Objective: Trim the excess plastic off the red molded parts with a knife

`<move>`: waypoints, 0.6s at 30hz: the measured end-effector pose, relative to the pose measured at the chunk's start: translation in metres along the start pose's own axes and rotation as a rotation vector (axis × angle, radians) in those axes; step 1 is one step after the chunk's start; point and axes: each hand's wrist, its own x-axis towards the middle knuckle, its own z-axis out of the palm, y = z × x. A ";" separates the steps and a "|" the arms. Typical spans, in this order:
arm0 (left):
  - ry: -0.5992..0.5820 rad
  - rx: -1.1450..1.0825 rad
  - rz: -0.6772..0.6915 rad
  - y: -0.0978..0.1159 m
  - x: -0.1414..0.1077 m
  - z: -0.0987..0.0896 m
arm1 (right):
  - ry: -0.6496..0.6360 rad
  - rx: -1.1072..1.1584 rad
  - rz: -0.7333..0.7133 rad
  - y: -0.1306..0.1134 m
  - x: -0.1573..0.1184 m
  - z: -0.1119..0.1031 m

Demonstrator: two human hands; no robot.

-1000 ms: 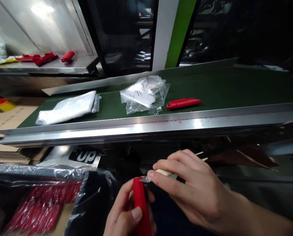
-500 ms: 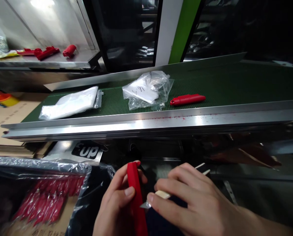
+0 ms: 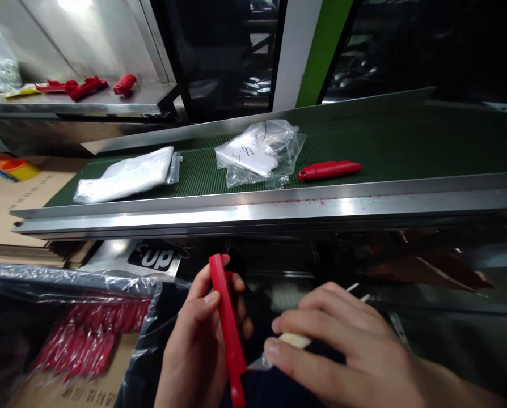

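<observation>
The red plastic handle (image 3: pixel 227 326) now stands nearly upright in the left hand (image 3: pixel 196 351), its top end risen clear above the fingers and its lower end running down out of view; the thumb presses on its near face while the fingers wrap behind it, so the hand is closed on it in a firm pinch. The small knife (image 3: pixel 288 343), with its pale handle and short metal blade, sits in the right hand (image 3: pixel 347 354), clamped between the thumb, index and middle finger, and its tip meets the handle's right edge low down. A second ago that blade touched the very top of the red piece; half a second ago it was partway down; now it lies lower along the same edge, which reads as a trimming stroke drawn along the part's seam and close to its end. Since then the left hand has also lifted the piece a little higher and tilted it leftward. Below and left, a clear plastic bag (image 3: pixel 109 317) in a cardboard box holds many like red pieces (image 3: pixel 81 345). Above the hands runs the steel rail of the green conveyor belt (image 3: pixel 406 147), where one more red handle (image 3: pixel 329 169), a crumpled clear bag with writing (image 3: pixel 257 152) and a flat white bag (image 3: pixel 128 175) lie unmoved on the belt; only the view has shifted.
</observation>
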 end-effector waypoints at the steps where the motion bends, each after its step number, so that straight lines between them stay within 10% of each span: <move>1: -0.001 0.006 0.006 0.000 0.000 0.000 | 0.002 -0.020 -0.001 0.001 0.000 0.000; 8: 0.014 0.060 0.078 -0.003 -0.003 0.005 | -0.208 -0.194 -0.007 0.003 0.001 -0.010; 18: 0.014 0.110 0.085 -0.008 -0.004 0.003 | -0.113 -0.096 0.014 0.012 0.013 -0.020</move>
